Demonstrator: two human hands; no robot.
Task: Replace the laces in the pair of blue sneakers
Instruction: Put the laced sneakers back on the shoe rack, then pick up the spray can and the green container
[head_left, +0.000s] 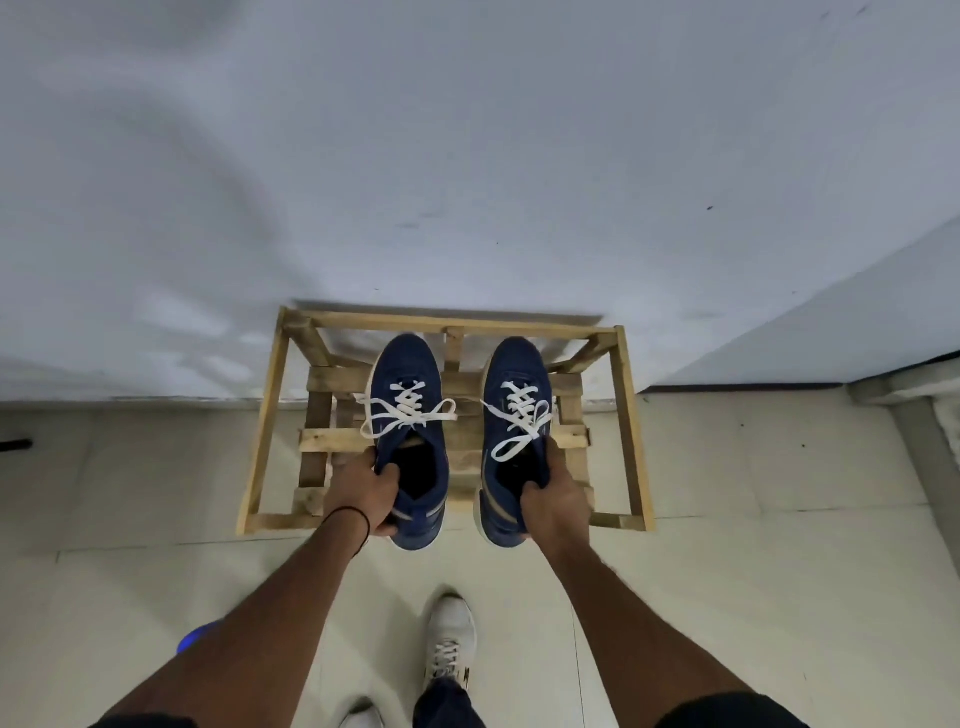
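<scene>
Centre of frame: pair of blue sneakers side by side, not touching, toes toward the wall (467, 156), above the open top of a wooden rack (265, 415). Left grip (363, 491), centre-left: grasping the left sneaker (410, 374) at the collar, thumb inside the opening, fingers wrapped round the outer side near the heel. Thin black band (361, 522) on that wrist. Right grip (556, 499), centre-right: grasping the right sneaker (517, 374) the same way, thumb hooked into the opening, fingers down the outer side. White laces on left sneaker (408, 410) threaded and tied, bow loops spread to both sides. White laces on right sneaker (519, 410) threaded too, one long loop trailing back toward the thumb. Cannot tell whether the soles touch the rack's slats or hang clear of them. Rack standing on pale tiled floor (727, 519), pushed against the wall. Lower centre: white shoe (451, 636) on the person's foot, dark trouser leg behind it; tip of a second white shoe (363, 717) at the bottom edge. Lower left, partly hidden behind the forearm: small bright blue thing (197, 636), too blurred to identify.
</scene>
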